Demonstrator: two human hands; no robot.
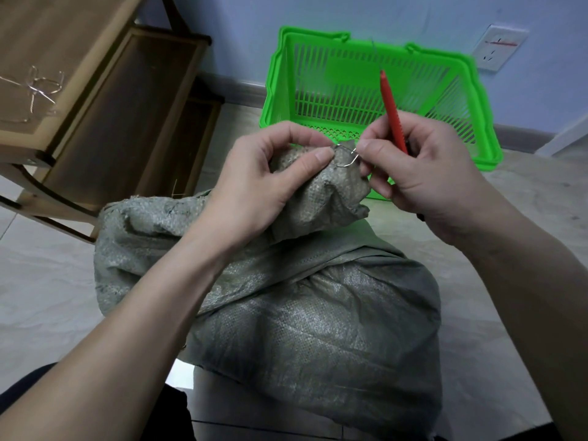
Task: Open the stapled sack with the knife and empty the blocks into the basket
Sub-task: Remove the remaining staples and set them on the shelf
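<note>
A full grey-green woven sack (318,313) stands on the floor in front of me, its top bunched up. My left hand (270,179) pinches the gathered sack mouth. A bent metal staple (345,155) sticks out of the fabric between my hands. My right hand (423,173) holds a red-handled knife (391,106) pointing up, while its thumb and fingertip pinch the staple. The knife's blade is hidden in my hand. A bright green slatted basket (477,100) sits just behind the sack, with nothing visible inside. The blocks are hidden in the sack.
A wooden stand (79,100) with shelves is at the left, with several pulled metal staples (38,87) lying on its top. A blue wall with a white socket (498,49) stands behind the basket. The floor is pale tile.
</note>
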